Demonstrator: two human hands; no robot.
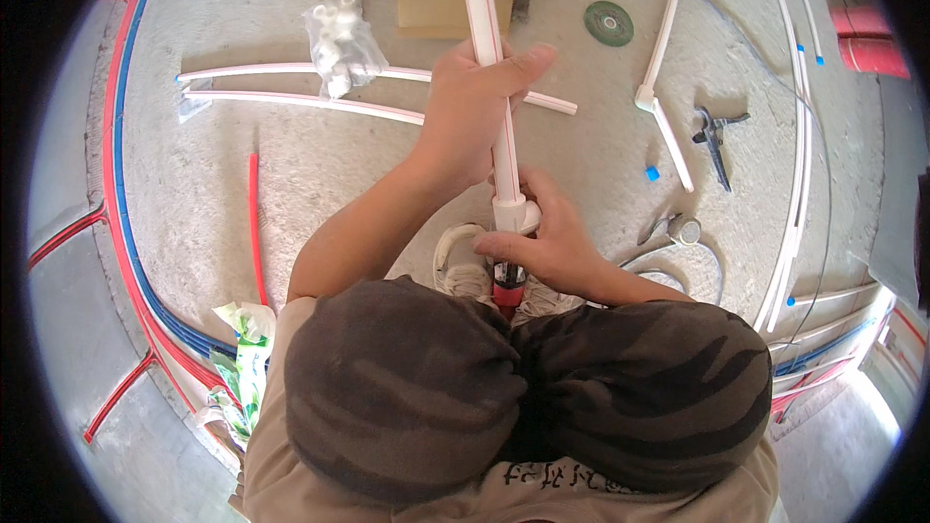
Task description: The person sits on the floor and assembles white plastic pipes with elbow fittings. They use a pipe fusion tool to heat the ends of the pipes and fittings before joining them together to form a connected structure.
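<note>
A white plastic pipe (480, 0) with red lines runs upright from between my feet to the top of the view. My left hand (465, 107) is wrapped round its middle, thumb across the front. Farther down, my right hand (557, 237) grips a white pipe fitting (511, 217) at the pipe's lower end. Directly under the fitting, between my shoes, shows a red and black tool (507, 291); its lower part is hidden by my knees.
White pipes (310, 107) and a bag of white fittings (339, 39) lie beyond my left arm. A cardboard box (436, 5), a green disc (608, 23) and a jointed pipe (661, 68) lie ahead. Black pipe cutters (715, 140) and a tape measure (684, 229) are right.
</note>
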